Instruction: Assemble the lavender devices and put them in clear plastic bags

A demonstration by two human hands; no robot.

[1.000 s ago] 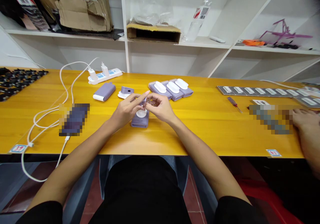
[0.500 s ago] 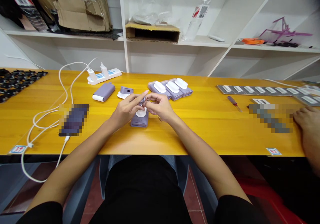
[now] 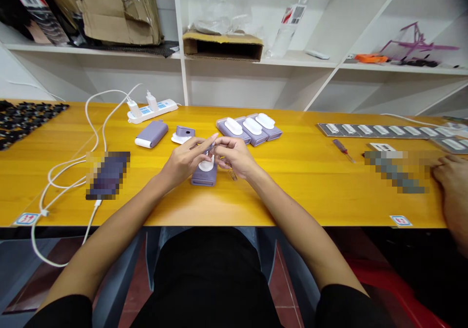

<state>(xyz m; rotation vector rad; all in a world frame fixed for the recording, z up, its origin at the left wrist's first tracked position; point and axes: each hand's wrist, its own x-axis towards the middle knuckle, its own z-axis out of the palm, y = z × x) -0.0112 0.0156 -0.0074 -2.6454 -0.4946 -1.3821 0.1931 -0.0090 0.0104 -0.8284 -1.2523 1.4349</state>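
My left hand and my right hand meet above a purple box-shaped device with a white oval piece on top. Between the fingertips of both hands is a small grey, shiny part, mostly hidden and too small to name. The left thumb and fingers pinch it from the left, the index finger stretched along it. The right thumb and index finger close on it from the other side. A thin coiled, metallic-looking piece shows below the right palm; whether the right hand holds it I cannot tell.
Three purple devices with white ovals stand behind my hands. Left of them are another purple device, a small purple-and-white piece, a power strip and a phone. Rightward lie a screwdriver and another person's hand.
The fingers of my right hand have shifted slightly around the small part, and more of the coiled piece shows below. The other person's hand has moved a little to the right.
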